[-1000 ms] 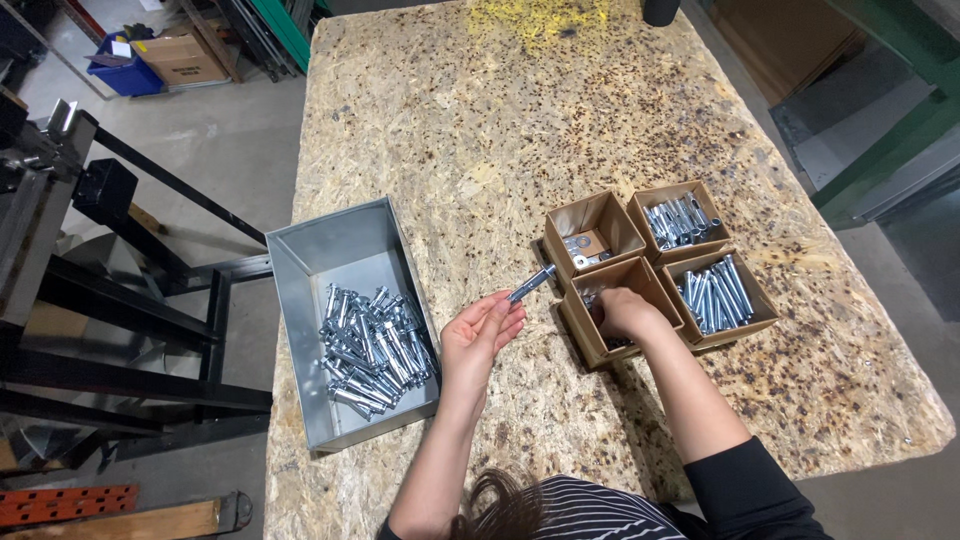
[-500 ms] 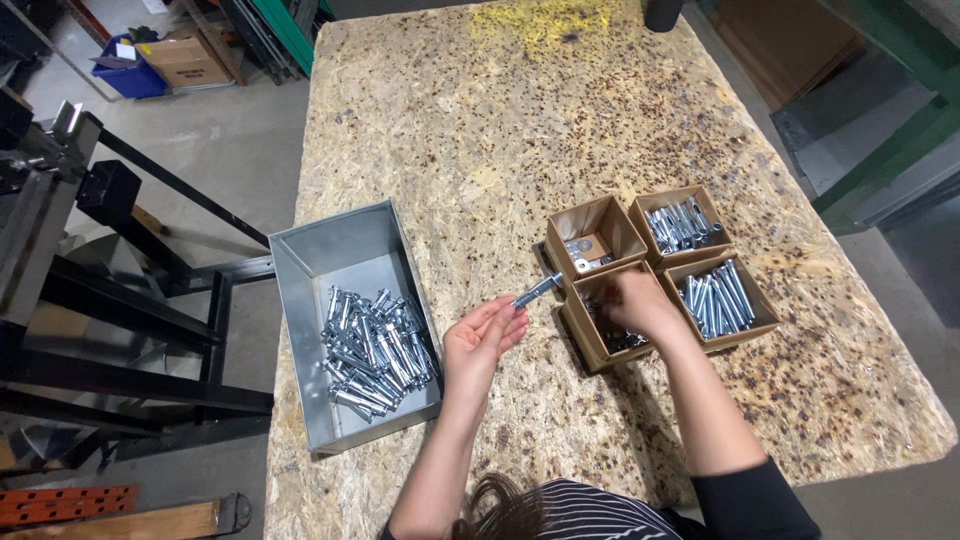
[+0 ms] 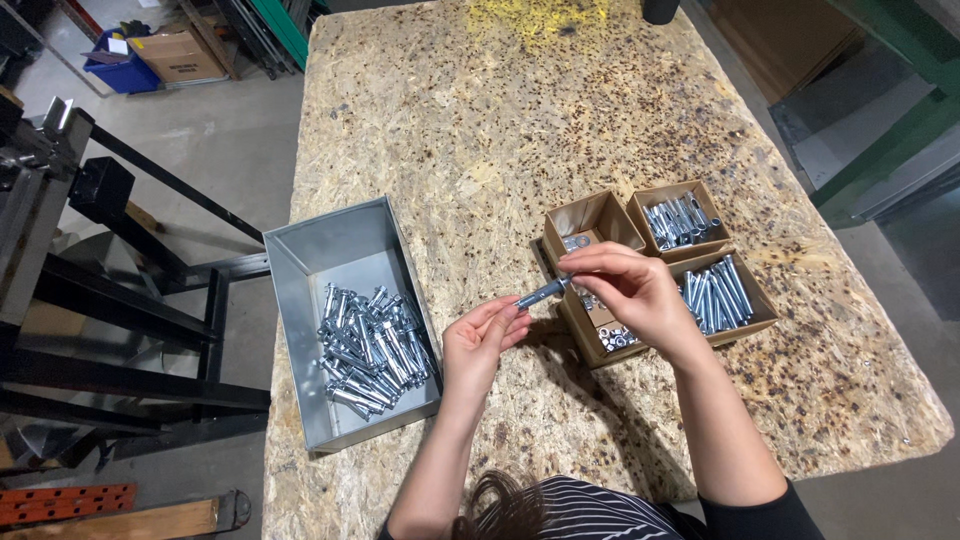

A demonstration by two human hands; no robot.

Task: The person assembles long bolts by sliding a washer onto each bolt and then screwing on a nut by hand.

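Left hand (image 3: 481, 343) pinches bolt (image 3: 541, 294); right hand (image 3: 628, 290) fingers at its tip.

Place: a workshop or warehouse assembly bay is showing here.
Worktop: a rough chipboard bench top (image 3: 480, 130) is filling the centre of the frame.
Stock: a grey sheet-metal bin of zinc bolts (image 3: 372, 345) is sitting left of centre; small brown cardboard trays of fasteners (image 3: 690, 215) are lying right of centre.
Surroundings: a black steel frame (image 3: 110, 300) is standing at the left on bare concrete floor (image 3: 215, 140); a cardboard carton (image 3: 175, 55) is resting in the upper left.
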